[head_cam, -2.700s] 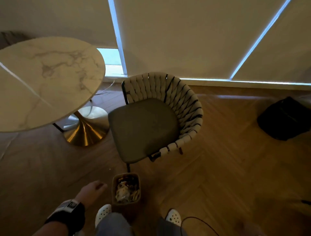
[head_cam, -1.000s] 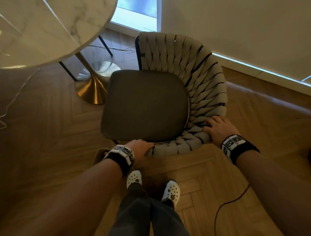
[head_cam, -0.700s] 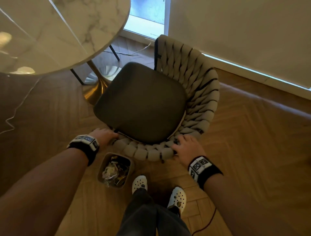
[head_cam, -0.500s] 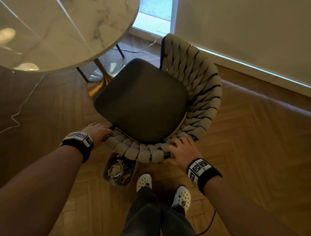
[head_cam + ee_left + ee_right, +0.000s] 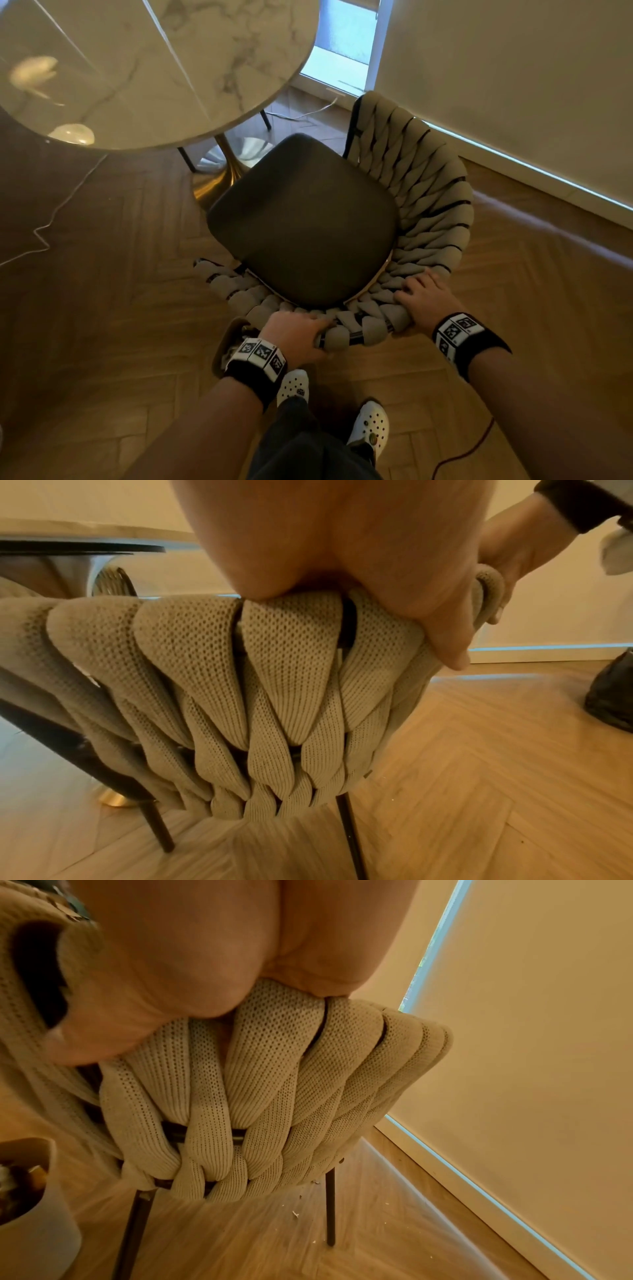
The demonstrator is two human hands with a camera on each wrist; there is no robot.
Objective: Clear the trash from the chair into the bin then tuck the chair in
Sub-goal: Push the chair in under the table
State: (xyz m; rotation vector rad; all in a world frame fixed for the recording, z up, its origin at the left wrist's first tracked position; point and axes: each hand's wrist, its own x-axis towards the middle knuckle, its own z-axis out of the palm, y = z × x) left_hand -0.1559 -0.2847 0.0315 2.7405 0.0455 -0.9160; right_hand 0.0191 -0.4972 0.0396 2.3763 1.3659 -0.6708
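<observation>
Chair (image 5: 305, 222) sits between the person and the marble table (image 5: 147, 68). The dark seat cushion's front edge points up-left toward the table's gold pedestal base (image 5: 219, 178); the woven backrest (image 5: 421, 192) wraps the near and right side. Front-to-back axis runs diagonally, from lower right to upper left in the head view. The front corner of the seat is just beside the tabletop rim and overlaps the pedestal in view; the seat is mostly still outside the tabletop.

Left hand (image 5: 294, 337) grips the top rim of the backrest at its near-left part: fingers wrapped over the padded weave, thumb down the outside face in the left wrist view. Right hand (image 5: 426, 301) grips the same rim further right, fingers curled over the top onto the inner side, thumb pressed on the outer weave in the right wrist view. Both clamp the rim, nothing else held.

Seat cushion is bare. Bin (image 5: 31, 1204) stands on the herringbone wood floor (image 5: 102, 308) just behind the backrest, near the left wrist, mostly hidden in the head view; trash is visible inside it in the right wrist view.

Labels: only black-and-white square marker tags on both wristbands (image 5: 459, 330); no readable text or brand anywhere. White perforated clogs (image 5: 371, 426) below.
</observation>
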